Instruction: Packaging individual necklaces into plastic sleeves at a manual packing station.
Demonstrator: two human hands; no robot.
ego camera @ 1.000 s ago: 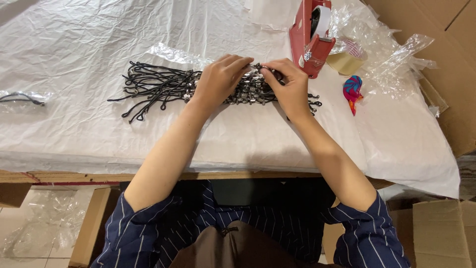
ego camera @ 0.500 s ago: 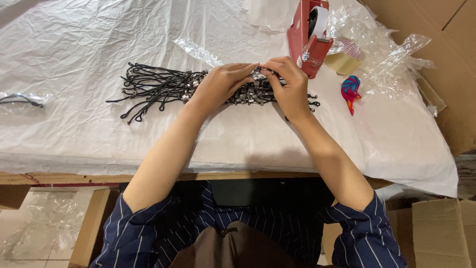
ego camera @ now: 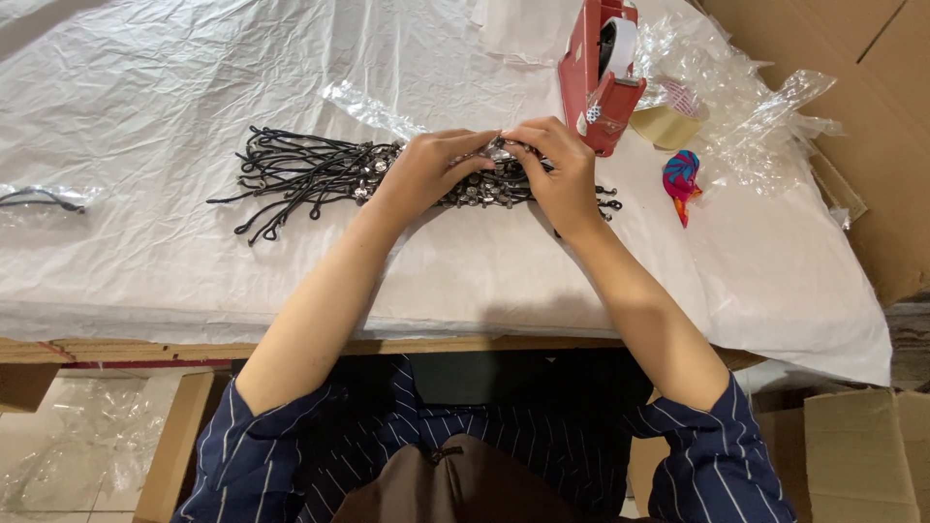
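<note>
Both hands meet over the middle of a bundle of black cords (ego camera: 320, 174) with small metal fittings, lying across the white plastic sheet (ego camera: 145, 107) on the worktop (ego camera: 291, 344). Left hand (ego camera: 426, 167) rests on the bundle, fingers curled and pressed together toward the right. Right hand (ego camera: 552, 169) comes in from the other side, fingertips pinching a small shiny piece (ego camera: 499, 148) right where the two hands touch — too small to say whether it is a clasp or a bit of film. The cords' looped ends fan out to the left, and a few ends poke out past the right hand.

To do this well, I'd judge: keep the left hand's weight on the bundle so the cords don't spread, work only the one piece at the fingertips, and lift it clear of its neighbours before pulling — those loops look quick to snag.

Close behind the right hand stands a red tape dispenser (ego camera: 591, 82), with a clear tape roll (ego camera: 668, 124) and crumpled clear wrap (ego camera: 756, 107) further right. A bright pink-and-blue scrap (ego camera: 681, 176) lies near the right hand but apart from it. At far left, a separate black cord in a clear bag (ego camera: 39, 199).

Versus a second ago: the left hand's fingertips lay flatter and a shade left, and the hands have since closed up tight at the pinch point. A strip of clear film (ego camera: 373, 108) above the bundle sits in much the same place as half a second ago. Bundle and dispenser unmoved.
</note>
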